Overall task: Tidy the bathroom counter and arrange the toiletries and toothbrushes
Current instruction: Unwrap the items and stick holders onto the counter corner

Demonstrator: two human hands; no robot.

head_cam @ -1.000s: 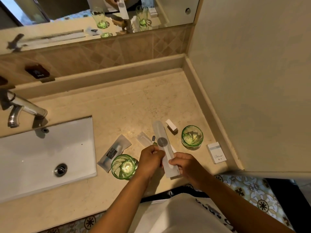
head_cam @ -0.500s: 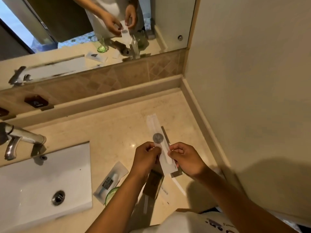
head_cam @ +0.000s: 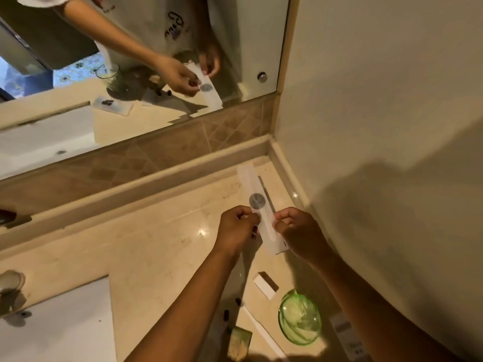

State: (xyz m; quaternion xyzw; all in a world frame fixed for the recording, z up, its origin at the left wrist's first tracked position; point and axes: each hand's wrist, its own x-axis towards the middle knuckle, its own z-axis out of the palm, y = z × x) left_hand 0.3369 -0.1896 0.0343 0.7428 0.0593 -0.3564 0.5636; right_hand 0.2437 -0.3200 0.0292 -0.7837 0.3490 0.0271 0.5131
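A long white toothbrush packet (head_cam: 257,202) with a round grey seal is held above the beige counter (head_cam: 146,246) near the back right corner. My left hand (head_cam: 235,229) pinches its left edge and my right hand (head_cam: 300,232) pinches its right edge, both near the packet's lower half. Below my arms stand a green glass (head_cam: 300,320), a small white box (head_cam: 265,285) and a white toothbrush (head_cam: 261,331) lying loose on the counter.
The white sink (head_cam: 57,327) fills the lower left, with the tap (head_cam: 10,283) at its left edge. A mirror (head_cam: 125,74) runs along the back above a tiled strip. The wall (head_cam: 379,126) closes the right side. A flat white sachet (head_cam: 347,335) lies by the wall.
Both hands have carried the packet up and toward the back right corner. The camera tilted upward, so the second green glass and the sachet by the sink left the view.
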